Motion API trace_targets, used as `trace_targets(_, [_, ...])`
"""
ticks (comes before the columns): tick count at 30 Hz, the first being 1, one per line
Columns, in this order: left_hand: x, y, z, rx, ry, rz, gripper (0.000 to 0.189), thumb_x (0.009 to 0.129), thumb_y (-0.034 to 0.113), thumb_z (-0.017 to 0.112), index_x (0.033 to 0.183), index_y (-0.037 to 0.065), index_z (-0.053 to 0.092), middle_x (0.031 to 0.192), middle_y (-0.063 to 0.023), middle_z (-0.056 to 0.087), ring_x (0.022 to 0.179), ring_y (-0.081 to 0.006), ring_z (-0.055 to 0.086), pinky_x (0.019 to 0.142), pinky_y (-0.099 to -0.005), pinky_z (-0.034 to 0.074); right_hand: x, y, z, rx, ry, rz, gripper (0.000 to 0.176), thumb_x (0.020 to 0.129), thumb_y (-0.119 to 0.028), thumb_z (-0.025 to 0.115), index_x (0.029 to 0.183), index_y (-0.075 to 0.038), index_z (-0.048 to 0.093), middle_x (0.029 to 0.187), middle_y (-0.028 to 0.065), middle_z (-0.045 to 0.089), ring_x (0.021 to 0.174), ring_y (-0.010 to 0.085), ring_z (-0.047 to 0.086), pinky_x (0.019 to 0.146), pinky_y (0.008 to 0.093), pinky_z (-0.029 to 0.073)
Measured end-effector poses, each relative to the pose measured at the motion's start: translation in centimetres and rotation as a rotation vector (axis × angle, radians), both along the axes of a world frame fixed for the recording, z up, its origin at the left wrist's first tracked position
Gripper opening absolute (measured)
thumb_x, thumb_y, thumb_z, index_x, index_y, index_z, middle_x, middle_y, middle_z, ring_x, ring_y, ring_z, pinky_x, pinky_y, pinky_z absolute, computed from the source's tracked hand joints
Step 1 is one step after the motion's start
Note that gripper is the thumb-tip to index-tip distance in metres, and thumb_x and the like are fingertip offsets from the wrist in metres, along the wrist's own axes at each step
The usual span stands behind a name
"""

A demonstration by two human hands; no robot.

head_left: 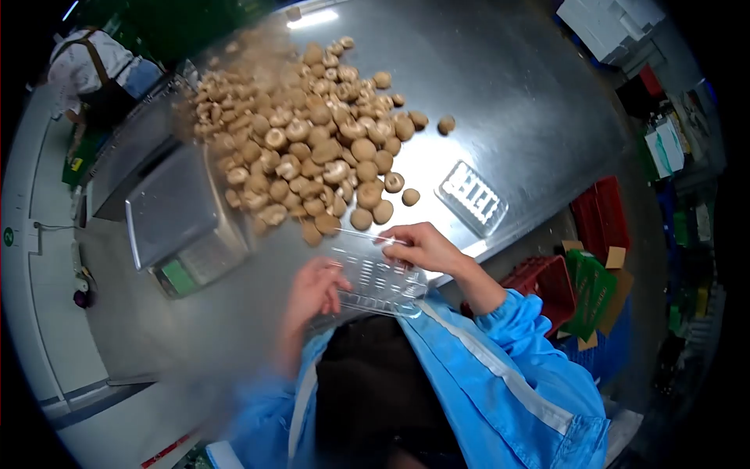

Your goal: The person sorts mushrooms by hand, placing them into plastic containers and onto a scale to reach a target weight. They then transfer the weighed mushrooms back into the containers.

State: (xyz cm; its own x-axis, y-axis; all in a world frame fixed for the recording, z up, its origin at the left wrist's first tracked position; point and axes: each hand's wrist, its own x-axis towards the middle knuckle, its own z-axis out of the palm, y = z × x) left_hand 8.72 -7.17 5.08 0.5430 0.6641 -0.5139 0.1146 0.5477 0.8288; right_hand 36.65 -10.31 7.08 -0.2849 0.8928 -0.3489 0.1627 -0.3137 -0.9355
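Observation:
A clear plastic tray (367, 270) with a ribbed base is held tilted in front of my body. My right hand (426, 248) pinches its upper right rim between thumb and fingers. At the tray's left edge is my left hand (316, 288), its fingers loosely bent and apart, the fingertips overlapping the plastic. Just beyond the tray, a large heap of brown mushrooms (312, 148) spreads over the metal table (500, 86). Another clear plastic tray (473, 199) lies on the table to the right of the heap.
A weighing scale (183, 215) with a green display stands left of the mushrooms. Red crates (547, 285) and a green carton (590, 289) are on the floor at right. White boxes (605, 27) stand at the far right. Another person (98, 66) bends over at the far left.

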Motion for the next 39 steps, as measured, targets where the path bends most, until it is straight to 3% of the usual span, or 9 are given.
trace_targets(4, [-1.8, -1.9, -2.5, -0.144, 0.179, 0.276, 0.024, 0.103, 0.021, 0.046, 0.114, 0.000, 0.050, 0.088, -0.0192, 0.067, 0.043, -0.0161, 0.055, 0.033, -0.0234, 0.039, -1.0, -2.5, -5.5, -0.250, 0.100, -0.207, 0.054, 0.097, -0.021, 0.062, 0.142, 0.002, 0.042, 0.093, 0.0090, 0.071, 0.063, 0.0106, 0.065, 0.052, 0.0230, 0.051])
trace_targets(9, [-1.4, -5.1, -6.6, -0.459, -0.076, 0.227, 0.033, 0.100, 0.009, 0.048, 0.128, -0.002, 0.034, 0.111, -0.0285, 0.061, 0.071, -0.0352, 0.067, 0.060, -0.0378, 0.056, -2.2, -6.3, -6.1, -0.440, 0.028, -0.233, 0.053, 0.096, -0.007, 0.051, 0.146, 0.001, 0.033, 0.091, 0.0119, 0.070, 0.054, 0.0126, 0.060, 0.047, 0.0260, 0.049])
trace_targets(12, [-0.8, -4.6, -7.9, -0.651, -0.095, 0.333, 0.035, 0.099, 0.007, 0.049, 0.129, -0.004, 0.034, 0.113, -0.0284, 0.061, 0.077, -0.0363, 0.068, 0.067, -0.0380, 0.056, -2.2, -6.3, -8.0, -0.376, -0.033, -0.356, 0.050, 0.096, -0.005, 0.049, 0.143, 0.003, 0.036, 0.091, 0.0129, 0.070, 0.048, 0.0115, 0.054, 0.044, 0.0264, 0.045])
trace_targets(15, [0.1, -2.8, -7.6, -0.601, -0.079, 0.437, 0.041, 0.099, 0.004, 0.048, 0.135, -0.006, 0.032, 0.115, -0.0263, 0.062, 0.083, -0.0320, 0.068, 0.067, -0.0342, 0.056, -2.3, -4.1, -9.4, -0.362, 0.009, -0.455, 0.044, 0.096, -0.004, 0.047, 0.138, 0.005, 0.042, 0.090, 0.0139, 0.070, 0.045, 0.0110, 0.050, 0.041, 0.0271, 0.041])
trace_targets(21, [0.0, 6.3, -11.3, -0.119, 0.029, 0.482, 0.029, 0.093, -0.003, 0.049, 0.121, -0.009, 0.048, 0.097, -0.0228, 0.067, 0.068, -0.0290, 0.066, 0.057, -0.0332, 0.054, -5.2, 6.7, -12.2, -0.176, 0.040, -0.586, 0.033, 0.093, 0.002, 0.040, 0.123, 0.008, 0.052, 0.084, 0.0151, 0.068, 0.043, 0.0142, 0.054, 0.037, 0.0302, 0.042])
trace_targets(26, [-0.3, 13.4, -13.5, -0.066, -0.014, 0.643, 0.024, 0.094, -0.003, 0.042, 0.116, -0.008, 0.051, 0.091, -0.0209, 0.065, 0.063, -0.0262, 0.064, 0.048, -0.0302, 0.050, -7.3, 14.2, -13.1, -0.014, -0.024, -0.568, 0.017, 0.097, 0.001, 0.039, 0.106, 0.004, 0.053, 0.070, 0.0118, 0.061, 0.046, 0.0171, 0.059, 0.038, 0.0324, 0.048])
trace_targets(34, [-1.1, 9.2, -10.8, -0.035, -0.030, 0.657, 0.035, 0.088, -0.008, 0.041, 0.123, -0.003, 0.048, 0.098, -0.0175, 0.066, 0.061, -0.0230, 0.065, 0.046, -0.0276, 0.049, -7.9, 9.6, -12.2, -0.116, 0.191, -0.575, 0.018, 0.103, -0.009, 0.044, 0.116, 0.001, 0.052, 0.066, 0.0109, 0.060, 0.047, 0.0175, 0.060, 0.045, 0.0301, 0.052])
trace_targets(38, [-2.7, 6.5, -8.4, -0.062, -0.073, 0.623, 0.036, 0.090, -0.004, 0.047, 0.126, -0.002, 0.045, 0.100, -0.0171, 0.065, 0.067, -0.0243, 0.066, 0.049, -0.0286, 0.051, -9.0, 6.7, -10.4, -0.158, 0.274, -0.616, 0.027, 0.102, -0.010, 0.046, 0.127, -0.002, 0.054, 0.080, 0.0061, 0.061, 0.052, 0.0121, 0.058, 0.048, 0.0273, 0.052])
trace_targets(39, [-3.4, 6.0, -8.0, -0.081, -0.108, 0.623, 0.035, 0.091, -0.004, 0.047, 0.125, -0.002, 0.043, 0.100, -0.0180, 0.065, 0.068, -0.0251, 0.067, 0.050, -0.0297, 0.052, -9.4, 6.3, -9.8, -0.131, 0.290, -0.618, 0.022, 0.103, -0.011, 0.044, 0.120, 0.000, 0.052, 0.069, 0.0062, 0.058, 0.054, 0.0127, 0.059, 0.046, 0.0274, 0.052])
